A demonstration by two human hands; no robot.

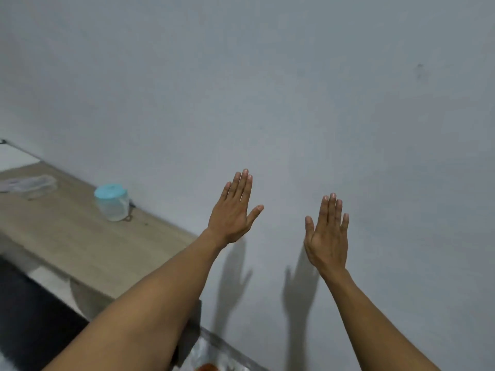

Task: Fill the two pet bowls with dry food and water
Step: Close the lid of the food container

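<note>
Both arms are stretched out in front of a plain grey wall. My left hand [233, 210] is flat and open, fingers up, holding nothing. My right hand [327, 234] is likewise flat and open, empty, a little lower and to the right. Left of my left hand, a clear plastic jar with a light blue lid [112, 202] stands on a light wooden tabletop [67, 236] against the wall. I cannot tell what is in the jar. No pet bowls are in view.
A clear plastic bag or tray [32, 184] lies at the far left of the tabletop. Below the table's front edge the floor is dark. A silvery surface with something orange [207, 367] shows at the bottom edge.
</note>
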